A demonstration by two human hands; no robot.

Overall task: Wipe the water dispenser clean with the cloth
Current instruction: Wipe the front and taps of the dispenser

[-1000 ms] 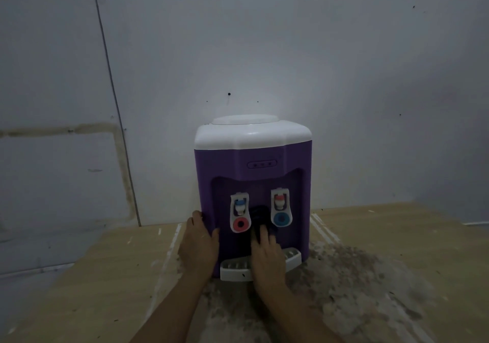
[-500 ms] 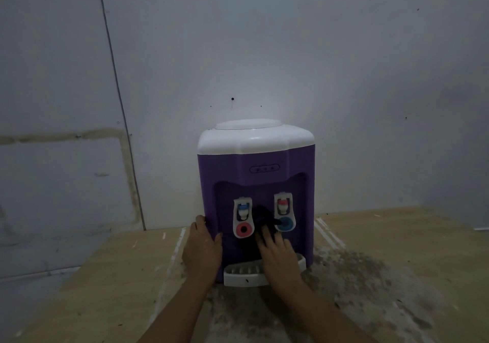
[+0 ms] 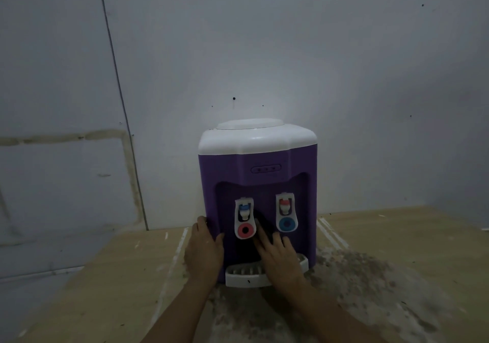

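Observation:
The water dispenser (image 3: pixel 258 163) has a purple body, a white top and two white taps, and stands on a wooden table against the wall. My left hand (image 3: pixel 205 250) rests against its lower left corner, fingers along the side and thumb on the front. My right hand (image 3: pixel 280 258) reaches over the white drip tray (image 3: pixel 240 276) into the recess between the taps. Its straight fingers press a dark cloth (image 3: pixel 263 222) against the recess wall, beside the tap with the red ring (image 3: pixel 244 221). Most of the cloth is hidden in shadow.
The wooden table (image 3: pixel 397 237) has a rough grey, stained patch (image 3: pixel 357 289) in front and to the right of the dispenser. A plain grey wall (image 3: pixel 291 51) stands directly behind it. The table's left edge runs diagonally at the lower left.
My right hand with the cloth has slid up from the drip tray, then left across the recess from the blue-ring tap towards the red-ring tap. My left hand has stayed at the corner.

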